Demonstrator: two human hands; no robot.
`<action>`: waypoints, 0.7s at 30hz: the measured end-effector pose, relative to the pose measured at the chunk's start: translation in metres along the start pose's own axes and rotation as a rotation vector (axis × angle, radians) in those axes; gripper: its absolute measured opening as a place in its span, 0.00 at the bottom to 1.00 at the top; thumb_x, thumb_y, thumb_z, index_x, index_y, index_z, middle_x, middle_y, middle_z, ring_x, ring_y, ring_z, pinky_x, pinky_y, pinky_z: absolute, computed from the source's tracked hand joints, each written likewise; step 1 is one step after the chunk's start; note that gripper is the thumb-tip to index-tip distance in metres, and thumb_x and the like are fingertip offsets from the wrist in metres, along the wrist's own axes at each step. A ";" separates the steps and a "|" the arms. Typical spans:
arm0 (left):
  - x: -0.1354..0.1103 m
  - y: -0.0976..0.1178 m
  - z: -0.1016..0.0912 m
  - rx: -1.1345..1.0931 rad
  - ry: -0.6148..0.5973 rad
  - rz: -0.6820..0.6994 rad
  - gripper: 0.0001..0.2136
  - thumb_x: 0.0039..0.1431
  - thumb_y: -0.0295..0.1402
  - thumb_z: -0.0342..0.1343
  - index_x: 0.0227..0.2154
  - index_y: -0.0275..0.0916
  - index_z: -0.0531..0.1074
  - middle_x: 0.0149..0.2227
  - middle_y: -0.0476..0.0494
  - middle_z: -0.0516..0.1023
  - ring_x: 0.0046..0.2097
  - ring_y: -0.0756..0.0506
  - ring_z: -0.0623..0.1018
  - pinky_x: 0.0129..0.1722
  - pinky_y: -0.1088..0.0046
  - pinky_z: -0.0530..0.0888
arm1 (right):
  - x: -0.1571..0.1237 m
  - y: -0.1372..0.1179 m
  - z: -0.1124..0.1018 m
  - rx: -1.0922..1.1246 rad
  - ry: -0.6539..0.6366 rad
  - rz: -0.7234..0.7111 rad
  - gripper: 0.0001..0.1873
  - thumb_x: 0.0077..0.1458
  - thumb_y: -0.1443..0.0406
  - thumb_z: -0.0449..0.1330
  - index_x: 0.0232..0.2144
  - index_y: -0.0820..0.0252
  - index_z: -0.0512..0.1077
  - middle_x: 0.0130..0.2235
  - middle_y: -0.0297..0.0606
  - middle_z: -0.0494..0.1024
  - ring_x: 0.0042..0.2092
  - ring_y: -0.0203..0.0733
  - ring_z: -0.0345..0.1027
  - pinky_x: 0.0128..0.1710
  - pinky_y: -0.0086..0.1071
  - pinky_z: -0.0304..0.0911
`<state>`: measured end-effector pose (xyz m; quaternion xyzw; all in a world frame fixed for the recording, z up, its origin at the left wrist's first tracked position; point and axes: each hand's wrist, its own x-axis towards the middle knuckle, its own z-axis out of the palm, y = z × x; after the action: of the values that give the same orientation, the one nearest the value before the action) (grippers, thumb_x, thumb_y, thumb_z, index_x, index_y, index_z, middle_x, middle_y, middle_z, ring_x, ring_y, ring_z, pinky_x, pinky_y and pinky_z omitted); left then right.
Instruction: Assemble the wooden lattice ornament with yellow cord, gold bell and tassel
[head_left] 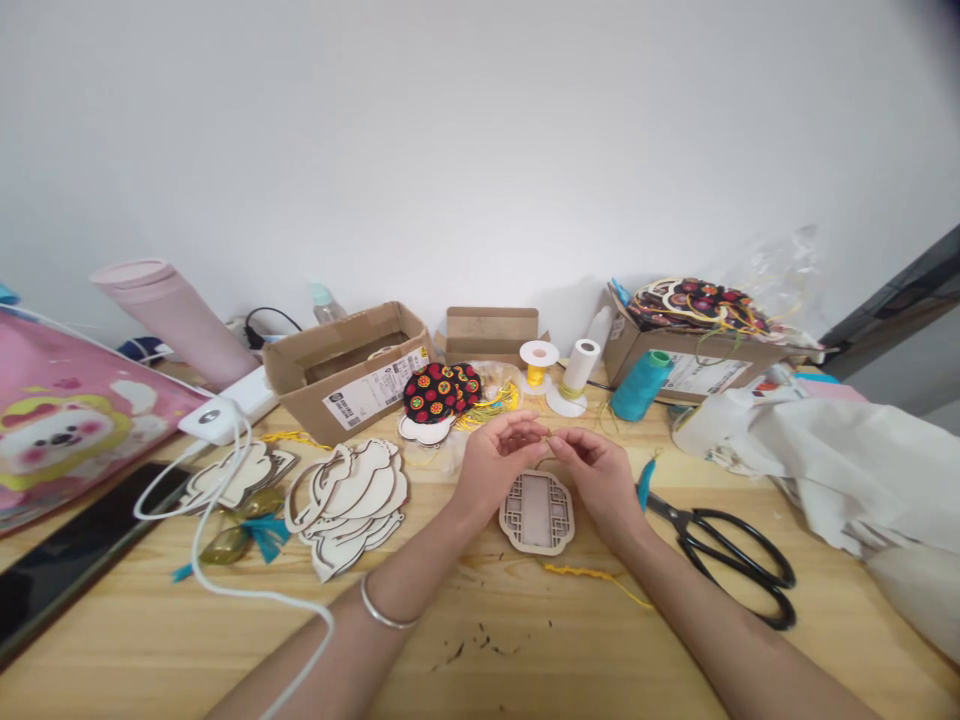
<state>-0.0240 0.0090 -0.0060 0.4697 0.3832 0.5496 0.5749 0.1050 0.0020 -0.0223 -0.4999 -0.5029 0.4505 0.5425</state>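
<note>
Wooden tabletop [480, 640]: left hand [496, 465] and right hand [596, 480] pinching thin yellow cord [551, 437] between them, just far of lattice-carved wooden plaque [537, 512].

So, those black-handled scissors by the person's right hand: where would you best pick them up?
Grip the black-handled scissors by their black finger loops, coming from the right of the wooden table. The loops lie flat and open at that end, while the blades point left toward the person's right hand, so this side seems safest.
</note>
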 end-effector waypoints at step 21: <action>-0.003 0.001 0.002 0.236 0.141 0.188 0.17 0.45 0.29 0.58 0.42 0.41 0.70 0.28 0.48 0.76 0.34 0.47 0.74 0.45 0.69 0.64 | -0.007 -0.001 0.004 0.250 -0.025 0.229 0.13 0.39 0.56 0.63 0.24 0.61 0.73 0.19 0.27 0.64 0.20 0.28 0.49 0.20 0.25 0.48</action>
<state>-0.0230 0.0061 -0.0046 0.5281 0.4389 0.5835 0.4335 0.1007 -0.0047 -0.0224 -0.4770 -0.3894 0.5746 0.5392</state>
